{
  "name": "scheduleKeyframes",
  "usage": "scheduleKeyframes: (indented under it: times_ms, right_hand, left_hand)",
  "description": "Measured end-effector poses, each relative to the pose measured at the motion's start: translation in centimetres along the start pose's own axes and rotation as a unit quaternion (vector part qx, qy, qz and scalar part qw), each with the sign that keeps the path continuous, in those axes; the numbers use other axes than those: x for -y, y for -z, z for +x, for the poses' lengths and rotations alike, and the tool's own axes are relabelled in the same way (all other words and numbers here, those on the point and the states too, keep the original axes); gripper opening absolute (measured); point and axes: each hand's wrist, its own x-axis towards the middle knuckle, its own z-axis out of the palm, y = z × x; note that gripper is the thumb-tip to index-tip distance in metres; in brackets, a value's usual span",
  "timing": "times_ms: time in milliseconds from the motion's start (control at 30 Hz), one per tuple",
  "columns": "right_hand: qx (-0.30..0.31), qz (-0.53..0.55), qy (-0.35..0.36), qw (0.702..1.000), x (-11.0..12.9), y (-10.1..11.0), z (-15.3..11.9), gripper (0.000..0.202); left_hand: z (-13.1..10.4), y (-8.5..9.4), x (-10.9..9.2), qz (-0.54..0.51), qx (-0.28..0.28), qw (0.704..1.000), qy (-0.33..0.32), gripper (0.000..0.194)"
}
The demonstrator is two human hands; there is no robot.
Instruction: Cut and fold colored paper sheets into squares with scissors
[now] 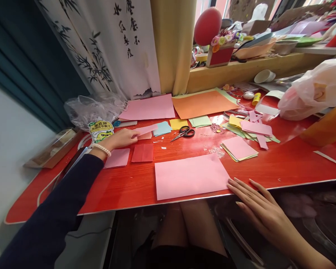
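Observation:
My left hand [123, 138] reaches across the far left of the table, fingers closed on a small pink paper piece [148, 129]. Beneath that piece lies another pale pink paper [145, 136], beside blue paper squares [161, 129]. Close to my left wrist are a pink paper stack [117, 157] and a red paper square [142, 153]. A large pink paper sheet [190, 177] lies flat at the front edge. My right hand [257, 201] is open, its fingertips touching the sheet's right corner. Black-handled scissors [185, 132] lie slightly open behind the sheet.
Yellow paper [178, 124], green paper [200, 121] and larger orange paper [205, 104] lie farther back. Paper squares [240, 148] and pink strips [256, 127] are on the right. A plastic bag [316, 89] stands at far right, a drink pouch [100, 130] at left.

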Motion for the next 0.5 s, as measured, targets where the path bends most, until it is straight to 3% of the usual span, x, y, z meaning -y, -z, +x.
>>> scheduleKeyframes:
  times_ms: [133, 233, 267, 367, 433, 500]
  right_hand:
    - [-0.007, -0.003, -0.005, 1.000, 0.5, 0.2, 0.3, 0.058]
    - [0.000, -0.012, -0.007, 1.000, 0.8, 0.0, 0.2, 0.059]
    - [0.001, -0.012, -0.010, 1.000, 0.9, -0.1, 0.1, 0.059]
    - [-0.027, 0.024, -0.061, 0.997, 1.3, 0.3, 0.1, 0.058]
    - [-0.069, 0.103, -0.130, 0.984, 1.5, 1.2, 0.8, 0.053]
    - [-0.104, 0.225, -0.187, 0.951, 1.5, 2.4, 2.4, 0.048]
  left_hand:
    - [-0.4, 1.9, -1.6, 0.030, -0.088, 0.995, 0.033, 0.039]
    - [-1.6, 3.5, -5.5, 0.036, -0.170, 0.985, 0.023, 0.042]
    - [-2.1, 3.9, -7.3, 0.029, -0.191, 0.981, 0.002, 0.040]
    - [-3.5, 4.9, -12.8, -0.047, -0.273, 0.950, -0.147, 0.028]
    - [-3.8, 5.3, -15.5, -0.094, -0.245, 0.938, -0.228, 0.031]
    - [-3.4, 5.5, -17.0, -0.140, -0.199, 0.930, -0.275, 0.033]
